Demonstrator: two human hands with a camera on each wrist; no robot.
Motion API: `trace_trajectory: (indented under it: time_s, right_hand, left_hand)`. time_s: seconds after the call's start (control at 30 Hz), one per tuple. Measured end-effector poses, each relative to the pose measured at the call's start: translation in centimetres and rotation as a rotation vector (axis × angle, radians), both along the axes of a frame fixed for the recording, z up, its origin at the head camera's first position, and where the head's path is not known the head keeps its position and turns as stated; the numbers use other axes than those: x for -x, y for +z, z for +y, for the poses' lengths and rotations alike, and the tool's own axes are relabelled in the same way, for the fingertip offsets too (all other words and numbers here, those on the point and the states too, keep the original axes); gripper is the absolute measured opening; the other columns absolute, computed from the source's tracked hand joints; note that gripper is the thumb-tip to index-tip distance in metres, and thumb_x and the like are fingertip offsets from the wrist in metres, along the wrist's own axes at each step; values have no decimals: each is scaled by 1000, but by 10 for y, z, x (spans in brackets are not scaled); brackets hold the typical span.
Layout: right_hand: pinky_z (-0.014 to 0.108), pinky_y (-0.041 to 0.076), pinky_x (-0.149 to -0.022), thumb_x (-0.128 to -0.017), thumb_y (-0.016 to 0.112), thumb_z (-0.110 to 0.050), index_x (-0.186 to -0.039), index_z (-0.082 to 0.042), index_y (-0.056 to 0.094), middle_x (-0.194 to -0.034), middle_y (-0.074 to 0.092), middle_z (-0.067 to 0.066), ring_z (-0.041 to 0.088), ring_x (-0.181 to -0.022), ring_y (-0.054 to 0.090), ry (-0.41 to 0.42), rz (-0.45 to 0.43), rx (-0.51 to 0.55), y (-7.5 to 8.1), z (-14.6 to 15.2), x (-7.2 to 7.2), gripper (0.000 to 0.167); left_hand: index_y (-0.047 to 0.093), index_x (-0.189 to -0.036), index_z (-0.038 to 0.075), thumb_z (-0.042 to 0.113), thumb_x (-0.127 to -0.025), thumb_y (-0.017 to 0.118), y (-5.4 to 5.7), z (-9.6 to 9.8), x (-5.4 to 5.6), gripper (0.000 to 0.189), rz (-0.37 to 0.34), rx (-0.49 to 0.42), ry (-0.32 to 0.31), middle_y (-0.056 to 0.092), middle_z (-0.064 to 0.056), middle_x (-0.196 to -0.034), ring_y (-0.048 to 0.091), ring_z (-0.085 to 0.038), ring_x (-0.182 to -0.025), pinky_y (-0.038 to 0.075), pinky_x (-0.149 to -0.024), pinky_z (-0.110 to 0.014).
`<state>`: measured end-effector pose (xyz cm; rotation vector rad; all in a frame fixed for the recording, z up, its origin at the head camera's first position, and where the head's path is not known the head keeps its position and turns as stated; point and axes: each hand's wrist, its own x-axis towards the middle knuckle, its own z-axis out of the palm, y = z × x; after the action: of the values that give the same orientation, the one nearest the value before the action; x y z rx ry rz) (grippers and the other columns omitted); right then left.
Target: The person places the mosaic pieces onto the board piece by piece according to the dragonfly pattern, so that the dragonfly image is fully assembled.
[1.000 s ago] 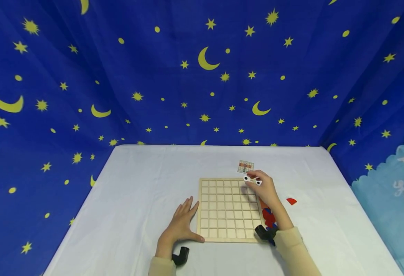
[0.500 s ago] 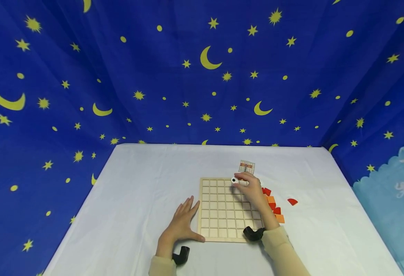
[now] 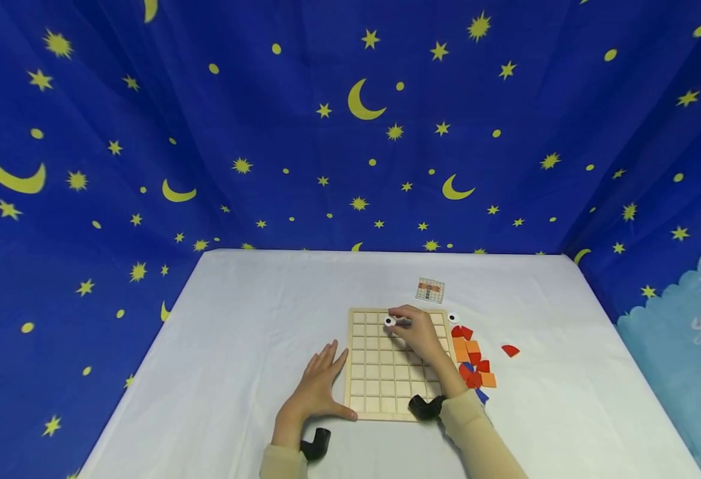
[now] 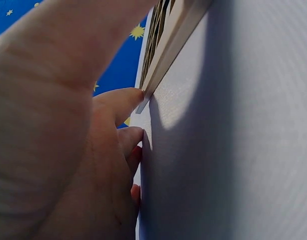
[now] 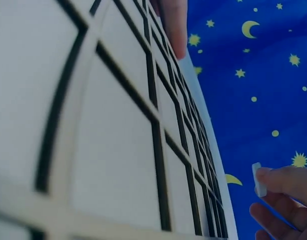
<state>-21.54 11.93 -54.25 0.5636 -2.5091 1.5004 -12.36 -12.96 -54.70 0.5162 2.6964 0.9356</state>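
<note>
While our right hand [image 3: 416,332] pinches a small white piece [image 3: 389,321] between thumb and fingertips, our left hand [image 3: 317,386] lies spread, its fingers nearly straight, with nothing in its hold. The left thumb rests by the near left corner of the wooden grid board [image 3: 372,372], the index finger beside its left edge.

What matters most for us, we judge, is how the white piece sits to the grid: it is over the far part of the board, around the middle from side to side, just leftward of the right hand, which is far nearer to it than the left. Its black-dotted face looks up toward us; the right wrist view has it edge-on, thin and seemingly lifted. We cannot make out its long axis.

Farther out, a second white piece [image 3: 453,318] lies by the board's far right corner, above a cluster of red, orange and blue pieces [image 3: 461,349]; one red wedge [image 3: 510,350] lies apart on the white surface [image 3: 266,319], and beyond the board is a patterned card [image 3: 431,290]
</note>
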Motion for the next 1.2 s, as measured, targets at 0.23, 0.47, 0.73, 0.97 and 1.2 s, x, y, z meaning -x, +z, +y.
trace_trajectory:
  time_s: [0.23,0.47,0.73,0.97,1.2]
  right_hand:
    - [36,58,-81,-78,73,1,-108,2,69,-105,70,17,30,-94,69,-36,-90,-63,-7,-1,-2,30]
    - [46,53,-89,-80,73,-3,-107,-3,70,-108,70,14,30,-103,64,-44,-85,-125,-15,-6,-2,28]
    - [47,51,-92,-79,73,-4,-108,-4,70,-108,70,13,31,-106,62,-52,-87,-144,-16,-9,-2,29]
    - [46,51,-92,-79,74,-6,-108,-5,70,-107,70,12,30,-105,63,-55,-92,-151,-17,-9,-2,29]
    - [46,51,-91,-77,75,-3,-106,-3,71,-106,70,13,30,-103,64,-57,-76,-134,-14,-9,-3,29]
  left_hand:
    - [28,-150,7,49,-48,90,-3,0,0,126,-3,-4,4,13,-23,-158,12,-40,-148,9,-120,-56]
    - [28,-150,7,49,-49,90,-2,0,0,126,-9,-8,12,13,-22,-159,12,-39,-148,9,-120,-56]
    - [28,-150,7,49,-49,89,-3,-1,0,125,-6,-4,6,13,-22,-159,12,-39,-148,9,-120,-56]
    - [27,-150,7,49,-49,89,-5,-1,0,126,-2,0,3,13,-22,-159,12,-40,-148,9,-120,-56]
    - [28,-150,7,49,-49,89,-4,0,0,126,2,-3,1,14,-23,-158,12,-40,-148,10,-120,-56]
